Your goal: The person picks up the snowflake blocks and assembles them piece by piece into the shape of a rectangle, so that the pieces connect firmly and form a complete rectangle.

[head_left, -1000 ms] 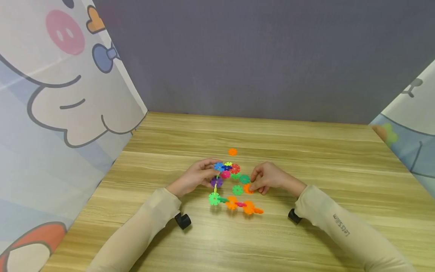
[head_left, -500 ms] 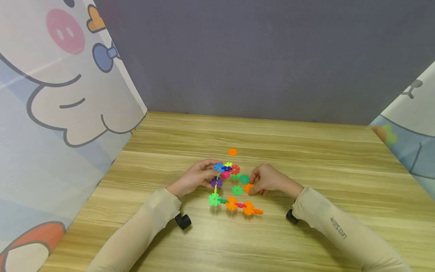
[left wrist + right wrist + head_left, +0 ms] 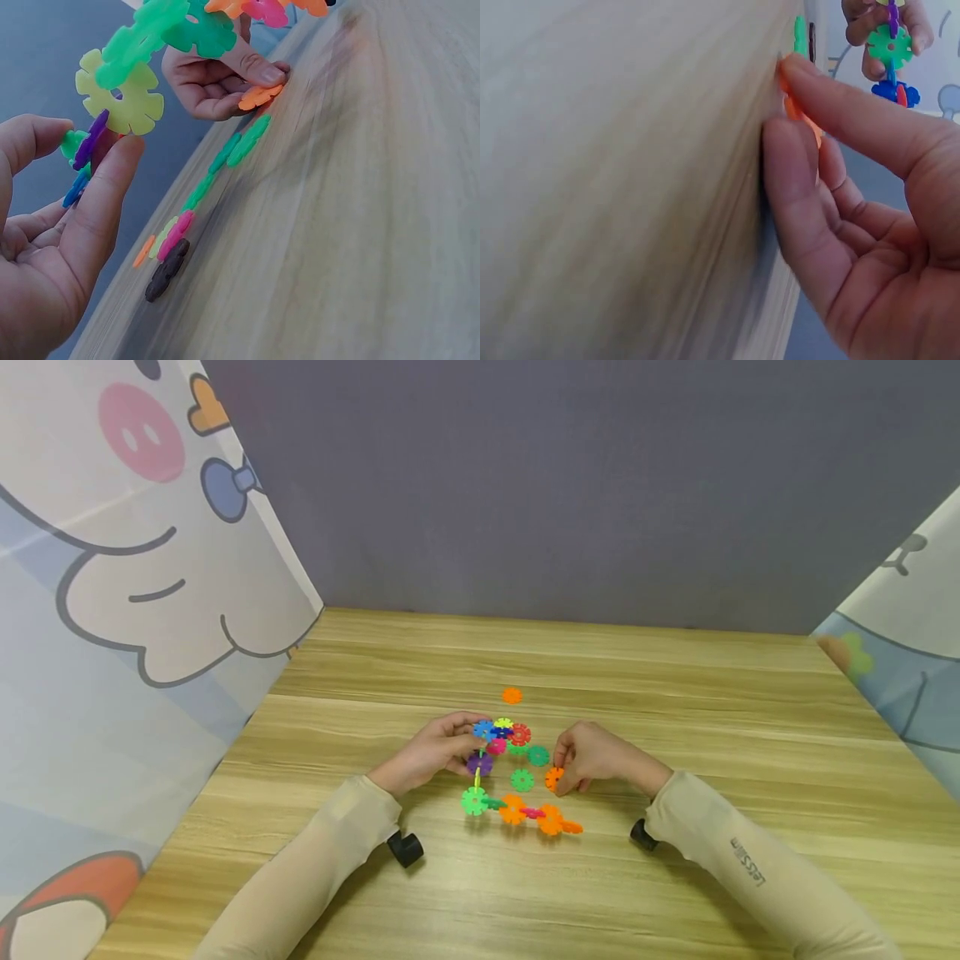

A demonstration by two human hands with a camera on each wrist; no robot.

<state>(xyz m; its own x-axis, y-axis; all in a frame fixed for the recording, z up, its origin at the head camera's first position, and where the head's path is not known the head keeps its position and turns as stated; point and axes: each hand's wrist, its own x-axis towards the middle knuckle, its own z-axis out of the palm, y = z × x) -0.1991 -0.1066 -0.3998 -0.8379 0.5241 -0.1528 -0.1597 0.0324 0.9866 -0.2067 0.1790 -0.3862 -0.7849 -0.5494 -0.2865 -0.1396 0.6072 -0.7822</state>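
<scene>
My left hand (image 3: 438, 745) pinches a chain of interlocking snowflake discs between thumb and fingers, at the purple disc (image 3: 91, 139). The chain hangs above the table. Its near arm runs from a light green disc (image 3: 474, 801) through orange discs (image 3: 513, 809) to the right; its far end has a blue disc (image 3: 483, 730) and a red disc (image 3: 519, 735). To the right, my right hand (image 3: 592, 753) has thumb and forefinger on a loose orange disc (image 3: 553, 778) at the tabletop. In the right wrist view, these fingers partly hide that orange disc (image 3: 801, 120).
Loose discs lie in a row on the wooden table (image 3: 675, 693): a green disc (image 3: 522, 780), a teal disc (image 3: 538, 756), a pink disc (image 3: 175, 235) and a black disc (image 3: 167, 270) among them. Another orange disc (image 3: 512, 695) lies farther back. A grey panel (image 3: 562, 493) stands behind.
My right hand has shifted slightly, and the orange disc at its fingertips has moved a little to the right, showing more of its face. My left hand and the chain stay almost still.
</scene>
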